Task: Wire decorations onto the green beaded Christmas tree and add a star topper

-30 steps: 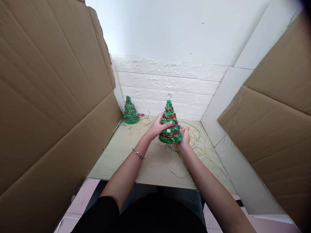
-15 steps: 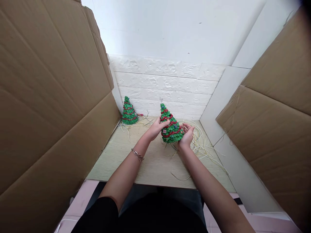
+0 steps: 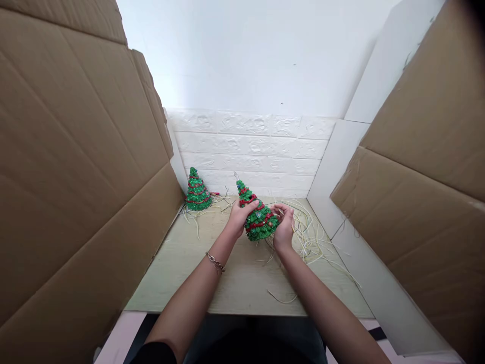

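A small green Christmas tree (image 3: 261,222) with red garland and a clear pointed tip is held above the table, its tip leaning to the left. My left hand (image 3: 239,216) grips the tree's left side, thumb across the front. Beside the lower right of the tree, my right hand (image 3: 284,230) is closed with bent fingers, and a thin pale wire seems to run through them. Thin wires hang under the tree's base. The base's underside is hidden from me.
A second Christmas tree (image 3: 198,194) stands at the table's back left corner, near a small red piece (image 3: 214,194). Tangled pale wires (image 3: 308,235) spread over the right side. Cardboard walls (image 3: 87,167) flank the table (image 3: 182,283), with a white brick-patterned wall (image 3: 246,146) behind.
The tree has tilted further to the left and turned a little in my hands. My right hand's fingers have drawn closer to its base. The camera view has shifted upward.
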Demonstrator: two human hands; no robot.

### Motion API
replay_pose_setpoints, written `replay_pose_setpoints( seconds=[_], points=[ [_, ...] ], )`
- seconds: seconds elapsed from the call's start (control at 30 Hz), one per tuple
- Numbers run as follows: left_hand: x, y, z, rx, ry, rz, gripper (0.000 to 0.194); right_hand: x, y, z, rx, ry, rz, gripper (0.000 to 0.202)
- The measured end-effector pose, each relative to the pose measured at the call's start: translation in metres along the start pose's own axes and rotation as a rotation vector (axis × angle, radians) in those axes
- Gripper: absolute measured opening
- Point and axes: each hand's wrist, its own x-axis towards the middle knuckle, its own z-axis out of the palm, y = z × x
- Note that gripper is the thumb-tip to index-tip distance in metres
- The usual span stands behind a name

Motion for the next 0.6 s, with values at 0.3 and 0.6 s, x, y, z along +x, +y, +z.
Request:
replay_pose_setpoints(
  seconds=[0.3, 0.6],
  points=[
    [0.002, 0.008, -0.004, -0.123, -0.016, -0.094, 0.041, 0.029, 0.010, -0.010, 0.029, 0.050, 0.142, 0.030],
    [0.008, 0.022, -0.022, -0.162, -0.171, -0.411, 0.029, 0.025, 0.014, -0.007, -0.017, -0.206, 0.113, 0.059]
  ],
)
